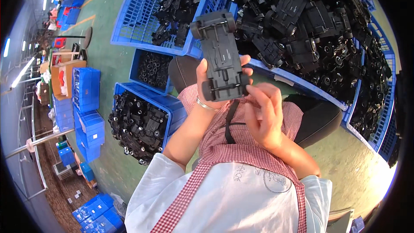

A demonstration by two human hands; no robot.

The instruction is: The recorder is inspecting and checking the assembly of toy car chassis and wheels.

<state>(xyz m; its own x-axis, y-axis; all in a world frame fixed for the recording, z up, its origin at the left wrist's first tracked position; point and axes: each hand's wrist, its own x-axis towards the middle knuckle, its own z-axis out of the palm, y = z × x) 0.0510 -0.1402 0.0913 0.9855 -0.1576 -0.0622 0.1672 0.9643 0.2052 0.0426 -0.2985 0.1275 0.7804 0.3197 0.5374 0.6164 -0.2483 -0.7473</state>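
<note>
A black toy car chassis (223, 54) with four wheels is held out over my lap. My left hand (201, 80) is closed around it from beneath, thumb on its left edge and fingertips showing at the right edge; the palm is hidden behind it. With curled fingers, my right hand (267, 108) reaches the near right wheel (244, 80) of the chassis. Its fingertips touch that wheel. On my left wrist sits a silver bangle (206, 104).
Blue crates (189, 45) and a large heap of black chassis (297, 21) stand ahead and right. A small blue bin of black wheels (151, 70) and a crate of chassis parts (140, 123) sit left. Stacked blue boxes (86, 90) line the left side.
</note>
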